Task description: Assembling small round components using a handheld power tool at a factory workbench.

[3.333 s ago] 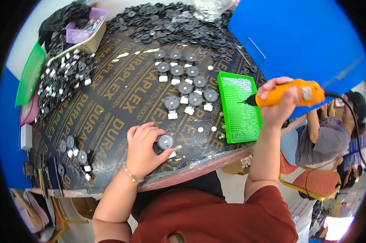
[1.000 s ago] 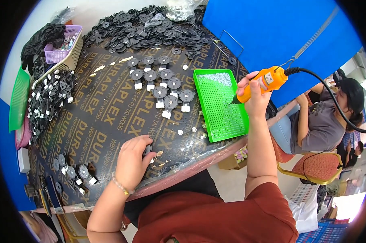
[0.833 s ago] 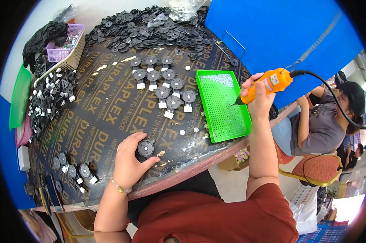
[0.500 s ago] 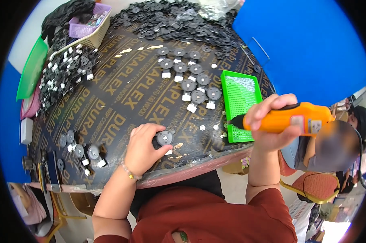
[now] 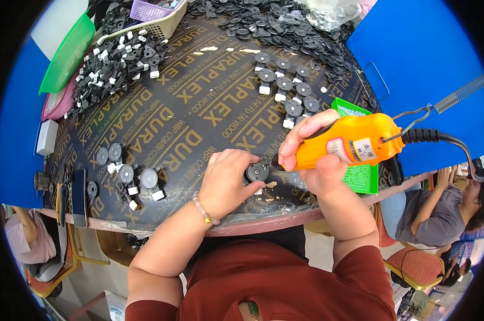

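Note:
My left hand (image 5: 227, 176) grips a round black plastic disc part (image 5: 258, 172) against the table, thumb and fingers around its sides. A bit of white shows under the disc's near edge. My right hand (image 5: 319, 160) is wrapped around an orange electric screwdriver (image 5: 354, 142), held nearly level above the table. Its dark tip points left toward the disc; my fingers hide the foremost end, so contact cannot be made out. Behind the screwdriver is a green tray (image 5: 371, 183) of small pieces, partly covered by the tool and hand.
Several disc parts with white tabs stand in rows (image 5: 284, 83); others lie at left (image 5: 126, 174). Heaps of black discs (image 5: 317, 51) and white-tipped pieces (image 5: 119, 67) lie farther back. A cable (image 5: 456, 140) and spring (image 5: 460, 94) hang at right. A phone (image 5: 79, 198) lies near the left edge.
The orange screwdriver has come left and close to the disc under my left hand. It now covers much of the green tray. The whole view has shifted, moving the table contents across the picture.

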Motion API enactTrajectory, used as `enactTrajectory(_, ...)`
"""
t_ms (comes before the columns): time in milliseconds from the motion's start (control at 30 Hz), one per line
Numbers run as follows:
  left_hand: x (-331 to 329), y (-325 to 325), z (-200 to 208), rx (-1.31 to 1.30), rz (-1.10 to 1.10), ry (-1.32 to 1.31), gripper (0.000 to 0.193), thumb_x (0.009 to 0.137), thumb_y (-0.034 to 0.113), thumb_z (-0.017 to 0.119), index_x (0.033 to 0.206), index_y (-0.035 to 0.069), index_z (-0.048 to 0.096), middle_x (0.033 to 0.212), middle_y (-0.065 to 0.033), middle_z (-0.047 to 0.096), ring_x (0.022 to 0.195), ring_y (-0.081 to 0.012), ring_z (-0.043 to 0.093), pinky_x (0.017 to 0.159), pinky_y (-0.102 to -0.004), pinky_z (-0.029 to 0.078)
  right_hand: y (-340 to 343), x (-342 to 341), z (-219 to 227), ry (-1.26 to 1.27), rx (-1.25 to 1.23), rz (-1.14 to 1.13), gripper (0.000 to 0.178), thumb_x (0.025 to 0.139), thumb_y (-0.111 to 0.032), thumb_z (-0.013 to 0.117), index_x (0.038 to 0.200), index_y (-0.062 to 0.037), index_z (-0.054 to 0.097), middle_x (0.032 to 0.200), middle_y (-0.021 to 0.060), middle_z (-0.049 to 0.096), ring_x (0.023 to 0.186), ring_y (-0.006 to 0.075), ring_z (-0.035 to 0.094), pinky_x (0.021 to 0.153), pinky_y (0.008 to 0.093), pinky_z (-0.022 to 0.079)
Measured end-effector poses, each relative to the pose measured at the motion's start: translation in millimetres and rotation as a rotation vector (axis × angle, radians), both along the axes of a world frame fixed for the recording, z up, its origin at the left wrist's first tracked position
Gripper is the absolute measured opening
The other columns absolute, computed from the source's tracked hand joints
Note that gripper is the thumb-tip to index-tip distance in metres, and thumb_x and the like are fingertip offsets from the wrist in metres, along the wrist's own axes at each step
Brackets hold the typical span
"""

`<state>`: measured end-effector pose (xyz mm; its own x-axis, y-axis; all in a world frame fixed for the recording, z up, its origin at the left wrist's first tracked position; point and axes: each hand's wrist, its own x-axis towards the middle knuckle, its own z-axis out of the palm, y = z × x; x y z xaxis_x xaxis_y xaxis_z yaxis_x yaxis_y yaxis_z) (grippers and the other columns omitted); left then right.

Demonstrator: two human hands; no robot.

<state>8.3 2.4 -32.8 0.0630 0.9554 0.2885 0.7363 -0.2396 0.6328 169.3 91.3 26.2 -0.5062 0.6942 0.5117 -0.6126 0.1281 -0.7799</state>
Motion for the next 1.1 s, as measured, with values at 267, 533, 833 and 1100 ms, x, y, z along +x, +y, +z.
enactTrajectory(267,-1,-1,1,-0.014,0.004,-0.011,0.042,0.067,0.021,0.080,0.103,0.008,0.063,0.097,-0.0067,0.062,0.099,-0.0271,0.056,0.087,-0.0386,0.039,1,-4,-2,-0.022,0.034,-0.024,0.048,0.083,-0.034,0.075,0.105,-0.0017,0.047,0.081,0.0131,0.063,0.061,0.0144,0.059,0.056,0.0256,0.051)
enactTrajectory(533,-1,0,2,-0.019,0.010,-0.027,0.044,0.064,0.020,0.082,0.102,0.008,0.063,0.097,-0.0064,0.063,0.098,-0.0283,0.057,0.086,-0.0393,0.040,0,-3,1,-0.076,0.069,0.006,0.044,0.084,-0.033,0.074,0.101,-0.0032,0.046,0.085,0.0125,0.062,0.064,0.0126,0.059,0.060,0.0241,0.050)
enactTrajectory(833,0,1,1,-0.008,0.002,0.004,0.041,0.066,0.020,0.080,0.100,0.006,0.063,0.093,-0.0069,0.061,0.095,-0.0271,0.056,0.084,-0.0391,0.040,-7,-18,6,-0.214,0.039,-0.044,0.056,0.075,-0.046,0.080,0.095,-0.0036,0.048,0.077,0.0172,0.063,0.054,0.0138,0.057,0.051,0.0229,0.049)
enactTrajectory(1100,0,1,4,-0.046,0.001,0.004,0.040,0.068,0.022,0.079,0.102,0.007,0.063,0.093,-0.0067,0.062,0.096,-0.0270,0.057,0.085,-0.0391,0.040,17,-7,15,-0.093,-0.001,0.128,0.045,0.080,-0.035,0.076,0.097,-0.0015,0.051,0.075,0.0124,0.063,0.056,0.0128,0.058,0.050,0.0232,0.049)
